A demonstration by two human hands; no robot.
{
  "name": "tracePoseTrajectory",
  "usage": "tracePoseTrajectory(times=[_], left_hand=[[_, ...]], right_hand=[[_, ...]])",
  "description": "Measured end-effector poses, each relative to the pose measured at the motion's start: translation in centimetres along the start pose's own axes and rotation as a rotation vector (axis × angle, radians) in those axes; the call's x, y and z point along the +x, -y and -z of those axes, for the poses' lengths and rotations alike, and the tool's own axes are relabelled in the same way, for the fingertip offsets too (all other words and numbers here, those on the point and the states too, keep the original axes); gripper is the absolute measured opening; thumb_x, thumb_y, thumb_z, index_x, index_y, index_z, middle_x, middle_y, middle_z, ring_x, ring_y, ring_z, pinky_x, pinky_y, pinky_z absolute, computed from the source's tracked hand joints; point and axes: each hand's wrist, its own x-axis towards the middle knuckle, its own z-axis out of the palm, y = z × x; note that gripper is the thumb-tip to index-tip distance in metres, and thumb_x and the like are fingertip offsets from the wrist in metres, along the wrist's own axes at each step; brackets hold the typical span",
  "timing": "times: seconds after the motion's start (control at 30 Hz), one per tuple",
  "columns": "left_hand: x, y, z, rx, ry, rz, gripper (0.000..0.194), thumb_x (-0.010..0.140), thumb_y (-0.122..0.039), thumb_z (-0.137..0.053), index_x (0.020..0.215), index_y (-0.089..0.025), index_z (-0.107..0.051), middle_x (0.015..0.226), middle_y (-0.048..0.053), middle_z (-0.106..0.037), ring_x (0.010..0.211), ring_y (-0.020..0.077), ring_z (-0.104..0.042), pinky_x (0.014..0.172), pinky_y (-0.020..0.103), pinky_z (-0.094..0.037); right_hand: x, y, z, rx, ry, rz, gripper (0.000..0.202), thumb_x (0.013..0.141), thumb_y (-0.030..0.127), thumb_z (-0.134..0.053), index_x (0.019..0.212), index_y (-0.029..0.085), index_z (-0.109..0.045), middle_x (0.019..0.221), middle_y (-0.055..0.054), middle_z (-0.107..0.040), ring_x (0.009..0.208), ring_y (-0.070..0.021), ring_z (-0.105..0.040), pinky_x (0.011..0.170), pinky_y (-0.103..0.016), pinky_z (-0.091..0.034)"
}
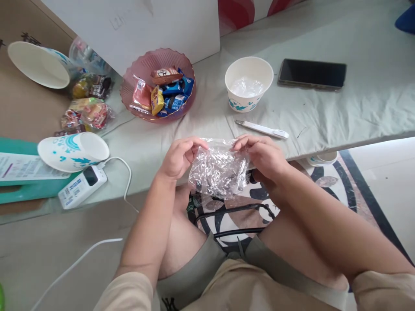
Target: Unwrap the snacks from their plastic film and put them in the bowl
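Note:
A crinkled clear plastic bag [220,170] hangs between my two hands over the front edge of the covered table. My left hand [181,156] pinches its upper left corner. At the upper right corner, the fingers of my right hand [262,153] are closed on the same bag. Whether anything lies inside the bag I cannot tell through the glare. Just beyond my right hand lies a white-handled utility knife or file-like tool [262,129]. Behind that stands a paper bowl [248,86] with blue leaf prints, holding crumpled clear plastic.
A pink scalloped bowl [129,93] holds several wrapped snacks. A phone [312,74] lies at the back right. Tipped paper bowls [73,151], a white power strip [82,186] with a cable [128,172], and wrapped snacks [87,114] crowd the left. A white box [155,30] stands behind.

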Motion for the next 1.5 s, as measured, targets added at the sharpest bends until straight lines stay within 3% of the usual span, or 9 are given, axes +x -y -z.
tracePoseTrajectory(times=[0.1, 0.2, 0.33, 0.47, 0.6, 0.77, 0.93, 1.2, 1.5], left_hand=[[0.2, 0.6, 0.1, -0.024, -0.036, 0.055, 0.031, 0.08, -0.045, -0.072, 0.101, -0.023, -0.065, 0.082, 0.002, -0.071, 0.067, 0.0149, -0.068, 0.061, 0.027, -0.057], [0.4, 1.0, 0.3, -0.036, -0.058, 0.102, 0.04, 0.081, -0.037, -0.07, 0.116, -0.027, -0.054, 0.099, 0.003, -0.074, 0.076, 0.0168, -0.074, 0.066, 0.028, -0.059], [0.5, 1.5, 0.4, 0.029, -0.066, 0.069, 0.037, 0.077, -0.032, -0.076, 0.108, -0.023, -0.057, 0.107, 0.006, -0.073, 0.086, 0.0176, -0.074, 0.071, 0.028, -0.059], [0.7, 1.8, 0.3, 0.026, -0.127, 0.04, 0.036, 0.075, -0.047, -0.084, 0.088, -0.021, -0.063, 0.094, 0.003, -0.068, 0.08, 0.0137, -0.068, 0.07, 0.025, -0.055], [0.8, 1.6, 0.3, 0.05, -0.2, -0.098, 0.047, 0.068, -0.06, -0.088, 0.071, -0.02, -0.063, 0.103, 0.004, -0.062, 0.076, 0.0102, -0.059, 0.071, 0.026, -0.054], [0.6, 1.5, 0.5, 0.147, -0.08, -0.042, 0.056, 0.07, -0.073, -0.08, 0.074, -0.018, -0.071, 0.103, 0.009, -0.062, 0.096, 0.0195, -0.063, 0.076, 0.031, -0.054], [0.7, 1.8, 0.4, 0.139, -0.139, 0.043, 0.051, 0.076, -0.069, -0.077, 0.081, -0.019, -0.071, 0.094, 0.006, -0.065, 0.084, 0.0159, -0.062, 0.072, 0.029, -0.052], [0.6, 0.8, 0.3, 0.145, -0.176, -0.02, 0.022, 0.074, -0.035, -0.078, 0.066, -0.02, -0.064, 0.077, 0.001, -0.061, 0.069, 0.0111, -0.054, 0.065, 0.025, -0.047], [0.0, -0.6, 0.0, 0.132, -0.12, 0.279, 0.033, 0.064, -0.038, -0.083, 0.082, -0.019, -0.063, 0.072, 0.0, -0.067, 0.052, 0.0075, -0.053, 0.045, 0.021, -0.029]], right_hand=[[0.1, 0.0, 0.0, 0.001, -0.04, -0.034, 0.019, 0.086, 0.034, -0.057, 0.082, 0.02, -0.07, 0.093, -0.005, -0.067, 0.084, -0.0162, -0.059, 0.074, -0.032, -0.046], [0.0, 0.4, -0.2, -0.062, -0.089, -0.117, 0.014, 0.08, 0.032, -0.069, 0.087, 0.02, -0.066, 0.079, -0.001, -0.065, 0.066, -0.0113, -0.05, 0.06, -0.028, -0.036], [-0.1, 0.7, -0.4, -0.062, -0.127, -0.146, 0.01, 0.077, 0.026, -0.065, 0.085, 0.02, -0.063, 0.073, 0.001, -0.064, 0.061, -0.0099, -0.05, 0.057, -0.027, -0.033], [0.0, 0.5, -0.3, -0.102, -0.133, -0.135, 0.009, 0.078, 0.025, -0.064, 0.085, 0.02, -0.062, 0.074, 0.0, -0.064, 0.059, -0.0094, -0.049, 0.055, -0.027, -0.033], [0.0, 0.4, -0.1, -0.167, -0.143, -0.136, 0.008, 0.079, 0.024, -0.064, 0.087, 0.021, -0.062, 0.076, 0.0, -0.065, 0.058, -0.0093, -0.046, 0.052, -0.027, -0.03], [-0.1, 0.7, -0.3, -0.188, -0.106, -0.14, 0.007, 0.082, 0.025, -0.062, 0.088, 0.021, -0.061, 0.072, 0.001, -0.062, 0.052, -0.0075, -0.04, 0.049, -0.026, -0.027], [-0.2, 0.8, -0.4, -0.217, -0.107, -0.138, 0.006, 0.082, 0.024, -0.062, 0.087, 0.021, -0.061, 0.072, 0.001, -0.06, 0.051, -0.0072, -0.039, 0.049, -0.026, -0.027], [-0.1, 0.9, -0.5, -0.245, -0.135, -0.121, 0.003, 0.08, 0.021, -0.061, 0.082, 0.02, -0.062, 0.076, -0.002, -0.063, 0.063, -0.0109, -0.051, 0.055, -0.028, -0.035], [0.1, 0.8, -0.5, -0.287, -0.138, -0.107, 0.007, 0.079, 0.015, -0.057, 0.08, 0.019, -0.062, 0.071, 0.0, -0.061, 0.062, -0.01, -0.051, 0.057, -0.028, -0.037]])
